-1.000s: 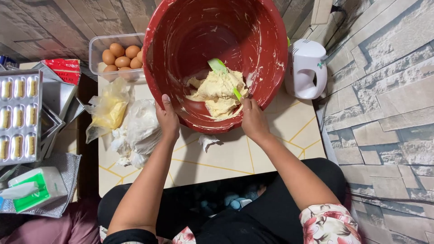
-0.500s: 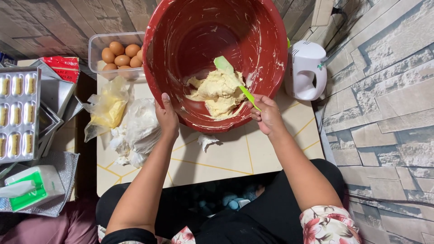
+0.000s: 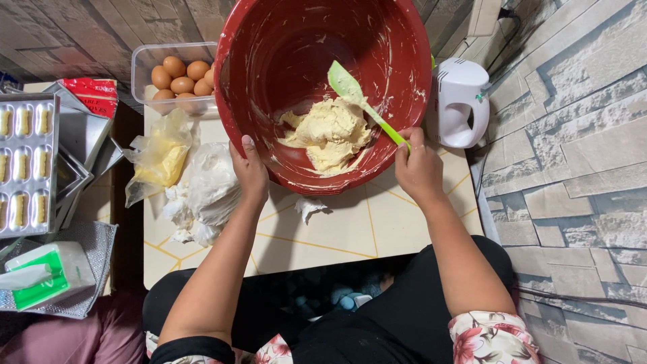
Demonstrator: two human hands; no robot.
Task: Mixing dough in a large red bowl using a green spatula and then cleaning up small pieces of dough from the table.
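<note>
On the low table (image 3: 350, 232), her left hand (image 3: 251, 172) grips the red bowl (image 3: 269, 61); right hand (image 3: 419, 168) fingers pinch the green spatula (image 3: 364, 101) above the dough (image 3: 330, 131).

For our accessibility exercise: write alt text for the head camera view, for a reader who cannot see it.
A seated person's left hand steadies a big red bowl of pale dough while the right hand holds a green spatula over it. On the table are eggs in a clear tub, plastic bags and a white hand mixer.
</note>
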